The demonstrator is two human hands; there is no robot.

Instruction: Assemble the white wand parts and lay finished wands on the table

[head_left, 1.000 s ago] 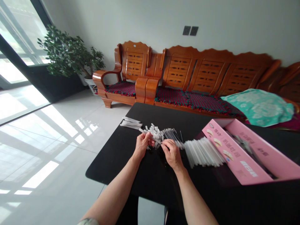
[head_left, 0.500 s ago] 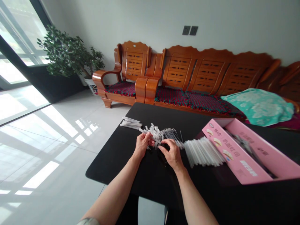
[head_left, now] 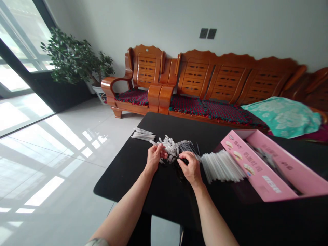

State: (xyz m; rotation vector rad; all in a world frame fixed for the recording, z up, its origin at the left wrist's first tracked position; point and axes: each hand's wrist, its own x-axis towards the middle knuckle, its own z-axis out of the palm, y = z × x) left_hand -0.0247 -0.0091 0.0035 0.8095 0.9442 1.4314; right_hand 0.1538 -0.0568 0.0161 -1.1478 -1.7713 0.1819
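My left hand (head_left: 154, 158) is closed round a slim whitish tube (head_left: 152, 142), whose end pokes out past the fingers toward the upper left. Thumb and fingertips of my right hand (head_left: 190, 168) are pinched together; whatever lies between them is too small to make out. Both hands are above the near edge of a pile of short white pieces (head_left: 171, 145). Just beyond my right hand lies a row of thin, dark grey rods (head_left: 186, 146). A wide row of translucent tubes (head_left: 222, 166) lies to its right. Several whitish tubes (head_left: 142, 135) are grouped at the far left.
The black table (head_left: 123, 177) carries everything. On its right stands an open pink box (head_left: 252, 167) with greyish items inside. A wooden sofa (head_left: 197, 77) with a teal cloth (head_left: 284, 116) is behind the table. A potted plant (head_left: 77, 58) stands at the left.
My left hand has shifted slightly left, and the tube's end shows more clearly. My right hand has moved a little to the right, its fingertips drawn closer together.
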